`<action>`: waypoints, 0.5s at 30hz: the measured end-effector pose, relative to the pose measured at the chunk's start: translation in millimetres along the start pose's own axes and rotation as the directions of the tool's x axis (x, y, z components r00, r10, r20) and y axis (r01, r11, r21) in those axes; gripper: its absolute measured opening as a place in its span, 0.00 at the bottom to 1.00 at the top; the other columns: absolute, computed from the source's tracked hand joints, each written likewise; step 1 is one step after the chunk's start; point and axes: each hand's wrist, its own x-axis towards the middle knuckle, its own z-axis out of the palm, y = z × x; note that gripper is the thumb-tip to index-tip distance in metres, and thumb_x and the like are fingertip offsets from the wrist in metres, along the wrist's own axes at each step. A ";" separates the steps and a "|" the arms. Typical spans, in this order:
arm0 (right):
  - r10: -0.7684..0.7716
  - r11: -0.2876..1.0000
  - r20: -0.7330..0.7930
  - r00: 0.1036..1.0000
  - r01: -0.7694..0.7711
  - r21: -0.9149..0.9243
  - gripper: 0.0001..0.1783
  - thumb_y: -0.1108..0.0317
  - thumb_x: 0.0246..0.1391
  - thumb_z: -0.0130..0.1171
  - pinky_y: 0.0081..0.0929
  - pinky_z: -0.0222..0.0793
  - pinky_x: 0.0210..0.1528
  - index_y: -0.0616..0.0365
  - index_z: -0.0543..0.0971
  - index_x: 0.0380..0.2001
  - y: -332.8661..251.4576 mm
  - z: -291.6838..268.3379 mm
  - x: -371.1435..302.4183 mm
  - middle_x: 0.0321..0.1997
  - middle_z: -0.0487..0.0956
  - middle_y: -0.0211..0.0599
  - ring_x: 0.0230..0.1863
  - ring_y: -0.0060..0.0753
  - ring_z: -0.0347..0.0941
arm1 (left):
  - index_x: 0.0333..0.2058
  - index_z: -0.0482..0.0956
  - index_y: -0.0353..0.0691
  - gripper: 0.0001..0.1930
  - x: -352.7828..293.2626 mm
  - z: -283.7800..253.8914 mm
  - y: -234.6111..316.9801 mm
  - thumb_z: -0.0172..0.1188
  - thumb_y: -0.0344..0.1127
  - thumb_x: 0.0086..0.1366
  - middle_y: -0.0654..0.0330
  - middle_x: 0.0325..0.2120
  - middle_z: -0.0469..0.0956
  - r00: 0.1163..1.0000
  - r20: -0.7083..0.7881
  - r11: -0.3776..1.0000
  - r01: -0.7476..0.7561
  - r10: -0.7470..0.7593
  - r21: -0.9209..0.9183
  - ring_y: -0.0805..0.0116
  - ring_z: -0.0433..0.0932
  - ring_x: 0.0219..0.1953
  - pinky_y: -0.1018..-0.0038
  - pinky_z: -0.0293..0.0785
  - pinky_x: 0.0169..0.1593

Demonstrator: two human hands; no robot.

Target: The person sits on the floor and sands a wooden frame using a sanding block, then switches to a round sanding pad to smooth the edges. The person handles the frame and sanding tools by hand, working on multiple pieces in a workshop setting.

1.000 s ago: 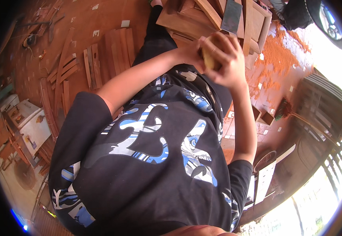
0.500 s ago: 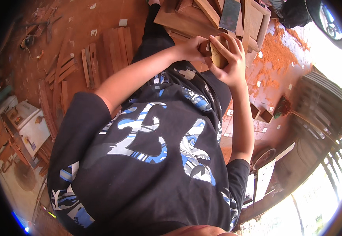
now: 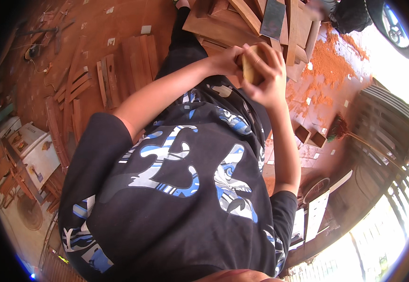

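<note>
Both my hands meet in front of my lap, at the upper middle of the view. My right hand (image 3: 271,77) is closed around a yellowish pad or folded sheet (image 3: 248,70), its fingers bent over the top and its thumb below. Against it, my left hand (image 3: 225,61) grips a small reddish-brown wooden piece (image 3: 239,59), mostly covered by the pad and the right hand. Motion blurs the right fingers slightly. Just beyond the hands lies a pile of brown wooden parts (image 3: 210,29) with a dark flat slab (image 3: 273,19) on it.
Loose wooden planks (image 3: 138,54) lie on the reddish floor to the left. Orange sawdust (image 3: 329,58) spreads at the right, above small open boxes (image 3: 317,139) and a broom (image 3: 339,127). A white cabinet (image 3: 42,157) stands at far left.
My right hand and the yellowish pad have shifted slightly left and turned, covering more of the wooden piece. My left hand has barely moved.
</note>
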 end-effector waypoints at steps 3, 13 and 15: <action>0.023 0.999 0.083 0.996 -0.027 0.046 0.38 0.55 0.31 0.73 0.51 0.69 0.59 0.41 0.85 0.55 -30.1 -2.2 1.0 0.56 0.76 0.47 0.55 0.57 0.71 | 0.49 0.79 0.40 0.13 -7.2 1.3 -1.5 0.63 0.28 0.66 0.63 0.46 0.81 0.997 0.027 0.955 -0.059 0.069 -0.291 0.72 0.80 0.49 0.71 0.81 0.50; 0.158 0.984 -0.013 0.987 -0.156 0.087 0.41 0.56 0.28 0.72 0.48 0.69 0.60 0.43 0.85 0.56 -21.6 13.1 15.2 0.59 0.74 0.49 0.55 0.53 0.71 | 0.67 0.61 0.45 0.34 -6.0 -5.1 -4.6 0.66 0.32 0.64 0.60 0.61 0.70 0.996 0.063 0.994 -0.065 0.070 -0.083 0.67 0.72 0.62 0.66 0.76 0.60; 0.163 0.984 -0.036 0.986 -0.160 0.074 0.39 0.58 0.30 0.72 0.48 0.71 0.59 0.45 0.85 0.55 -23.8 11.4 14.2 0.60 0.74 0.50 0.55 0.54 0.71 | 0.66 0.62 0.45 0.39 -2.0 -10.6 -5.3 0.71 0.31 0.58 0.60 0.60 0.71 0.999 0.044 1.000 -0.011 0.010 0.024 0.68 0.72 0.61 0.68 0.76 0.60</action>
